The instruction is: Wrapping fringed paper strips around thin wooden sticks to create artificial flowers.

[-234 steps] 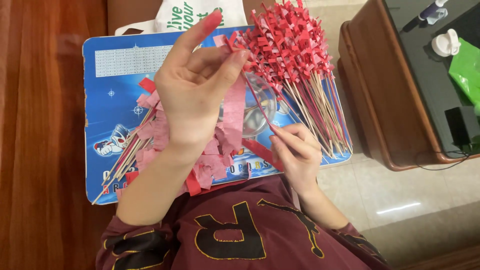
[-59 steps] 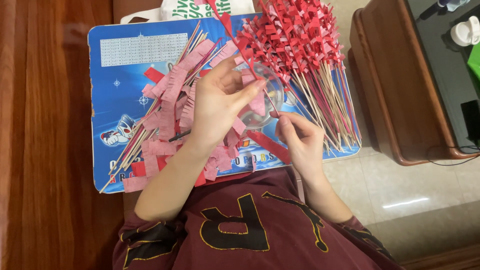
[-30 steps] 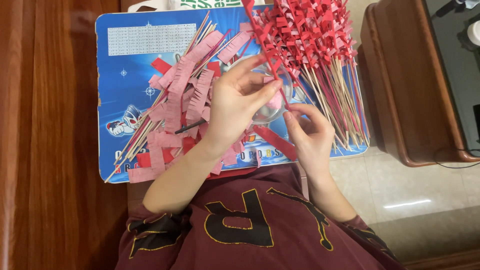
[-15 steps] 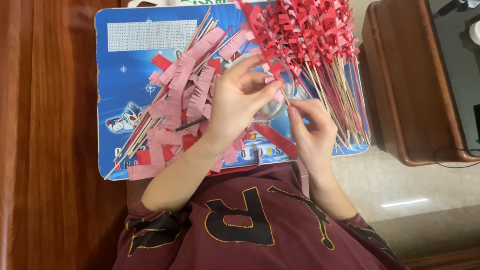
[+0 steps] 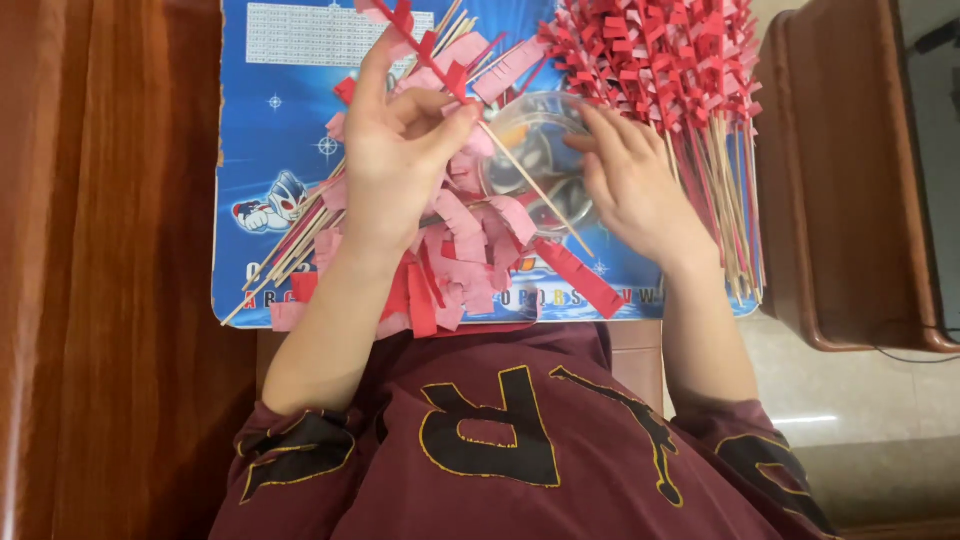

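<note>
Blue printed board point(image 5: 280, 120) on wooden table: keep left hand point(image 5: 395, 165) pinched shut on skewer point(image 5: 520, 175) with red paper at 12 o'clock, rest right hand point(image 5: 635, 185), fingers loosely curled, on clear tub point(image 5: 530, 140), finished bundle point(image 5: 690, 90) at 2 o'clock.

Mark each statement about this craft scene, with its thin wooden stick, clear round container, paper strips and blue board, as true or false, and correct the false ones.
1. The left hand pinches a thin wooden stick wrapped with red paper. True.
2. The right hand rests flat on the brown wooden table. False: it touches the clear round container.
3. The bundle of finished red-topped sticks lies at the right of the blue printed board. True.
4. The loose pink and red paper strips lie on the floor. False: they lie piled on the board.
</note>
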